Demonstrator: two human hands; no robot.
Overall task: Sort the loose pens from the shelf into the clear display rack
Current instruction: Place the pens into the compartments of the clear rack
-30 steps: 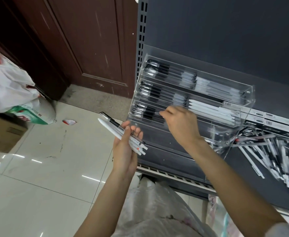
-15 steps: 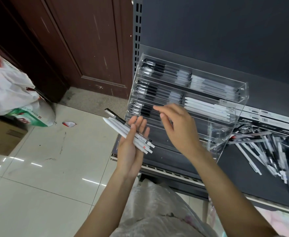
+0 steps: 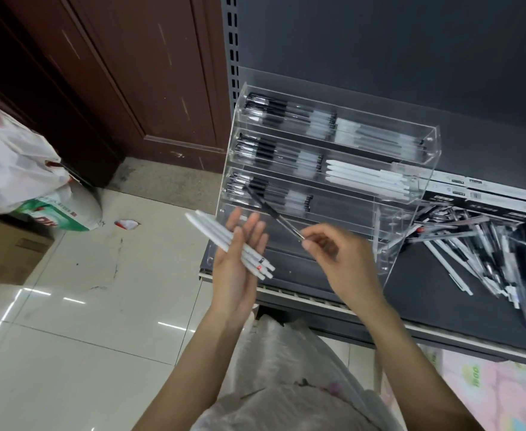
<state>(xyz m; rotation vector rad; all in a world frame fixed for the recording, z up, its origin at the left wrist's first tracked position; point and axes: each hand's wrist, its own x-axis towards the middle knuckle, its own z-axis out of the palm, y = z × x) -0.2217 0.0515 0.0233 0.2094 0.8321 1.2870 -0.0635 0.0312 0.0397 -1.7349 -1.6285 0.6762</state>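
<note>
The clear display rack (image 3: 406, 244) stands on the dark shelf (image 3: 417, 309), its tiers holding rows of black pens and white pens. My left hand (image 3: 235, 275) is in front of the rack's left end, with several white pens (image 3: 221, 239) lying across its fingers and the thumb pressed over them. My right hand (image 3: 339, 259) pinches one black pen (image 3: 269, 209) by its lower end; the pen slants up-left across the rack's lower tiers. A pile of loose pens (image 3: 479, 253) lies on the shelf right of the rack.
Flat black-and-white boxes (image 3: 488, 194) lie behind the loose pile. A brown door (image 3: 131, 73) stands at the left. On the tiled floor sit a white plastic bag (image 3: 9, 169) and a cardboard box (image 3: 3, 253). A pale sack (image 3: 286, 368) sits below the shelf edge.
My right hand came back from the rack's lower tier to the bundle and drew the black pen out of it. My left hand now holds only white pens.
</note>
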